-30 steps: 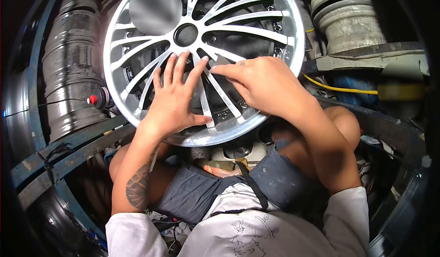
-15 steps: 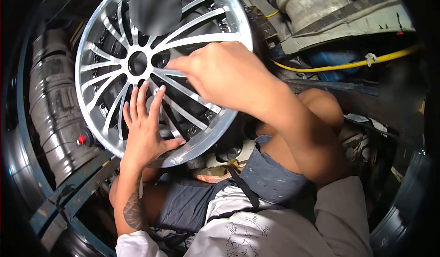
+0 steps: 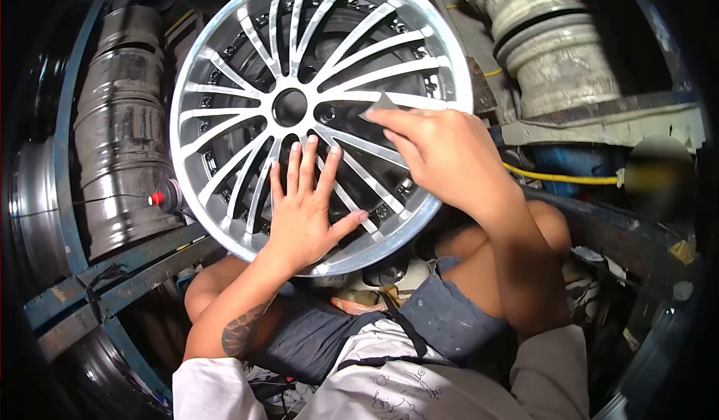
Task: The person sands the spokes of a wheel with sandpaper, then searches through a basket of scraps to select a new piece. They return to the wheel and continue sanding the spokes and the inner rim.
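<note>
A multi-spoke alloy wheel point(image 3: 192, 113) lies face up in front of me, with bright spokes, a dark background behind them and a round centre hole. My left hand point(image 3: 303, 214) rests flat on the lower spokes, fingers spread, fingertips just below the hub. Over the spokes right of the hub is my right hand point(image 3: 449, 158), its thumb and fingers pinching a small dark grey piece of sandpaper point(image 3: 384, 103). One pointed corner sticks up past the fingertips; the rest is hidden by the fingers.
Stacked bare steel rims point(image 3: 120, 135) stand at left behind a blue metal frame point(image 3: 67, 210). More worn rims point(image 3: 558, 60) sit at upper right. A yellow hose point(image 3: 562, 176) runs below them. A red-tipped black part point(image 3: 166, 196) is beside the wheel.
The view has shifted, so the wheel appears farther right. My right hand has moved outward from the hub along the spokes, and the sandpaper now shows. My left hand stays on the lower spokes.
</note>
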`<state>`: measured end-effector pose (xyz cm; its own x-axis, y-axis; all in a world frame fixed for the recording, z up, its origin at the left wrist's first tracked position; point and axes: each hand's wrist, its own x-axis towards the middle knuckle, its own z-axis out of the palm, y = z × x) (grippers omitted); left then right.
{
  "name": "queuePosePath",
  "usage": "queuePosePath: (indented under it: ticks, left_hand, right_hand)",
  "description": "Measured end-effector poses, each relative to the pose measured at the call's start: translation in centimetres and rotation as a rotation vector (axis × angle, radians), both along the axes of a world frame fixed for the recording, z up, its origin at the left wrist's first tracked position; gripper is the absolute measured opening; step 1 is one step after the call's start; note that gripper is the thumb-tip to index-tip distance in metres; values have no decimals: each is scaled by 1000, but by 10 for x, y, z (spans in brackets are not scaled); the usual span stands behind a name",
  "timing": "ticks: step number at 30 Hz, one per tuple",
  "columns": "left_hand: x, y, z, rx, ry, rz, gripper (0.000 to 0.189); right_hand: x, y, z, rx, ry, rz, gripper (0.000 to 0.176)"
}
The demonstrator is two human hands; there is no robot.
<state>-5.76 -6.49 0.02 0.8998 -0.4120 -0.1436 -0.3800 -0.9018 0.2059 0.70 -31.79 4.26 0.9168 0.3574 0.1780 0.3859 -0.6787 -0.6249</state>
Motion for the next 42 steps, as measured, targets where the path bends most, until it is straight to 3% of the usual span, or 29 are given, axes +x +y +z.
queuePosePath:
  ticks: [7,11,15,17,20,34,40,42]
  left_hand:
    - [6,1,17,9,90,63,120]
    - [4,-7,9,5,34,93,117]
    - [0,-16,-2,-68,-79,28,97]
    - [1,-18,-2,-81,-95,-78,71]
    - [-1,-14,-9,-90,-109,-162,61]
    - [-15,-5,-7,-63,-170,-333,53]
    - [-19,6,3,-44,-192,-260,48]
    - [-17,18,12,-45,-179,-215,41]
  right_hand:
    - [3,-5,13,14,47,-120,26]
    - [5,-7,13,40,32,-183,28]
    - [9,-7,24,27,111,-217,30]
    - [11,-5,24,35,134,-228,30]
    - [12,-3,21,30,194,-246,30]
    - [11,16,4,27,-44,-118,32]
    - [13,25,-2,21,-70,-82,39]
    - [16,25,-5,47,-32,-88,32]
